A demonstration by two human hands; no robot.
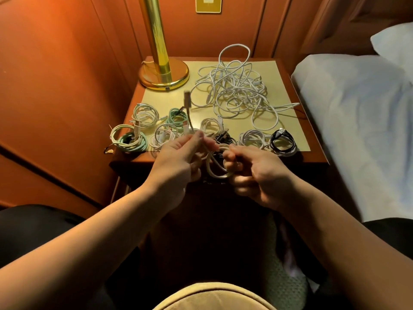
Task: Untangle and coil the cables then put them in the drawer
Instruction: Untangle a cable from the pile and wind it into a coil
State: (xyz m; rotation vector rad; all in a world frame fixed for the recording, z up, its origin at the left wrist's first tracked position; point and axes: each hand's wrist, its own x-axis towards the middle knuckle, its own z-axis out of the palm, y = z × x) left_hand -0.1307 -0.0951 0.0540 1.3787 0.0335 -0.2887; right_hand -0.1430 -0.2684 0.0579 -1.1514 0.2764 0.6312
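Left hand (178, 156) pinches a pale cable (218, 166) near its free end, fingers curled on it, so that the plug end (187, 100) stands up clear of the work. Right hand (252, 173) grips the formed loops of the same cable, fingers closed round them, apparently to keep the coil from springing apart while the tail is wound. Both hands work just in front of the counter's (295, 139) near edge, above its front.

Along that near edge lie the finished coils (143, 130), white, mint and black, set in a row (presumably staged for one transfer to the drawer). Behind them, well apart from the hands, the tangled white cables (237, 88) await sorting. The brass lamp base (164, 73) occupies the far left corner; a bed (357, 130) adjoins on the right.

The drawer is not identifiable from this view. Judged: task roughly half complete.
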